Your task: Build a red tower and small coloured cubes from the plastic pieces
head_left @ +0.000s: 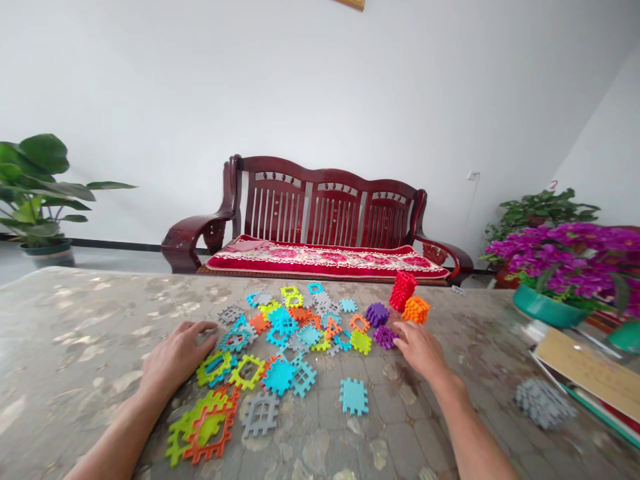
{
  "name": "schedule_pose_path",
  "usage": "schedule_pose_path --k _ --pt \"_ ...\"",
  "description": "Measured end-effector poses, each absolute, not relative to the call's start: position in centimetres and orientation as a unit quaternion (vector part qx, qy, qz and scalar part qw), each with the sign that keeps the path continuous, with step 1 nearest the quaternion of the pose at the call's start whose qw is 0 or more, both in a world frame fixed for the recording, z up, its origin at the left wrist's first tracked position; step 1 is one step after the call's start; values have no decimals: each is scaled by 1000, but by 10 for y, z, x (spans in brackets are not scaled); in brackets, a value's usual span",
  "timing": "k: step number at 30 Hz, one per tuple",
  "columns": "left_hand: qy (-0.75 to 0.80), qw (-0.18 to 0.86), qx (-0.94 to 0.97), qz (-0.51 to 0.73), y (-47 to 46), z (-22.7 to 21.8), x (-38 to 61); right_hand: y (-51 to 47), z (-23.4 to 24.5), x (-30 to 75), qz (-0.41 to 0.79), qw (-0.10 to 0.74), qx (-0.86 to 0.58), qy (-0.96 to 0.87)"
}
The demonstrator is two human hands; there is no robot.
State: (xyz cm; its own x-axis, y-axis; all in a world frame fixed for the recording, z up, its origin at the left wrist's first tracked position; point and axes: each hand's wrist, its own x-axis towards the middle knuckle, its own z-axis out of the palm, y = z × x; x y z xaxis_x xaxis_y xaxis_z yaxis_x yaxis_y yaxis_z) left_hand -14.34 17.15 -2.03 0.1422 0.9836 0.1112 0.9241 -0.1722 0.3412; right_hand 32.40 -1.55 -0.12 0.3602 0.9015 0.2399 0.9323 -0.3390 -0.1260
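My left hand (181, 353) lies on the table left of a loose pile of interlocking plastic tiles, fingers stretched and slightly apart, holding nothing. Closest to it are blue tiles (235, 338) and a lime frame tile (247, 372). At the pile's right side, my right hand (421, 348) has its fingertips closed at the edge of small purple tiles (385, 337). Right behind those sits a purple stack (377, 314). A red stack (403, 291) stands upright farther back, beside an orange stack (417, 309). One turquoise tile (354, 396) lies apart in front.
Grey tiles (544, 403) are stacked at the right, near papers and a cardboard piece (590, 367). Purple flowers in a green pot (547, 307) stand behind them. Beyond the table (90, 320) is a wooden bench (333, 207) with a red cushion. A leafy plant (43, 193) stands left.
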Motion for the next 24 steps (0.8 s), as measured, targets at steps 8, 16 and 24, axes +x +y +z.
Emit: schedule_pose_path --k 8,16,24 --pt "633 89 750 167 172 -23 -144 -11 -16 306 -49 202 -810 -548" --pt "635 91 751 157 173 -23 -145 -4 -29 313 -69 220 -798 -556" --pt "635 97 751 153 173 -23 -144 -1 -33 312 -76 208 -820 -528"
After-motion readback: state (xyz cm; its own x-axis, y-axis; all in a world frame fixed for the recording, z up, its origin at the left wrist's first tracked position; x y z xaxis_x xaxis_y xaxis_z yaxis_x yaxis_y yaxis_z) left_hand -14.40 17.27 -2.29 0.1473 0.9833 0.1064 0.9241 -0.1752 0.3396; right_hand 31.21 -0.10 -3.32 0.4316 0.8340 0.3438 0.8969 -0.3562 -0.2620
